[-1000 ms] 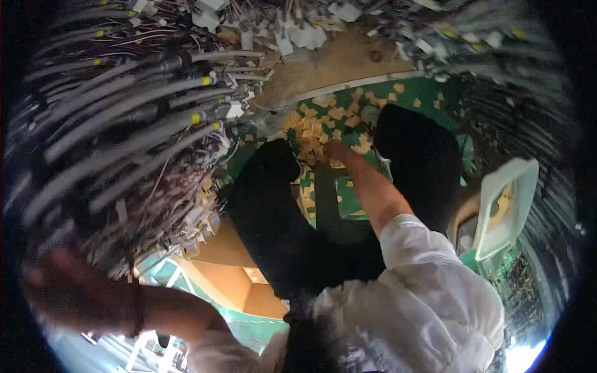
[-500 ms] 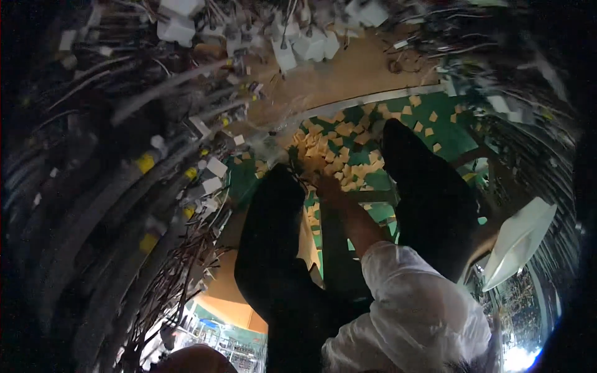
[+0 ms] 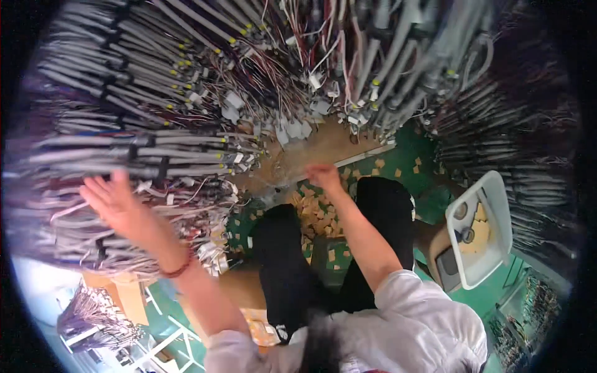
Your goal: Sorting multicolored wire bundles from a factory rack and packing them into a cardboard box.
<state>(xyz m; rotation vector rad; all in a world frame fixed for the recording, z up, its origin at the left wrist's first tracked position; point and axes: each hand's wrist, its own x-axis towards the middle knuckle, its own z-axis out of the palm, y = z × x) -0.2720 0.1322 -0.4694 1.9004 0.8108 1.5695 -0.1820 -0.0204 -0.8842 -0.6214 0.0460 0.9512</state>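
My left hand (image 3: 111,200) is raised over the bundles of grey cables (image 3: 186,152) on the left. Its fingers are spread and it holds nothing; a dark red bracelet (image 3: 178,264) circles that wrist. My right hand (image 3: 324,176) is ahead of my knees, above the near edge of a brown board (image 3: 298,156). Its fingers are partly bent and slightly blurred, and nothing shows between them. White connectors (image 3: 292,129) hang from the cable ends beyond it.
Many small tan pieces (image 3: 316,214) litter the green floor (image 3: 407,149) between and beyond my legs. At my right, a white plastic bin (image 3: 505,211) holds a roll of dark tape (image 3: 466,235) and flat items. More hanging cables (image 3: 482,137) surround me.
My left hand has come into view, up over the left cables. My right hand has risen from the tan pieces toward the board. The view has tilted up.
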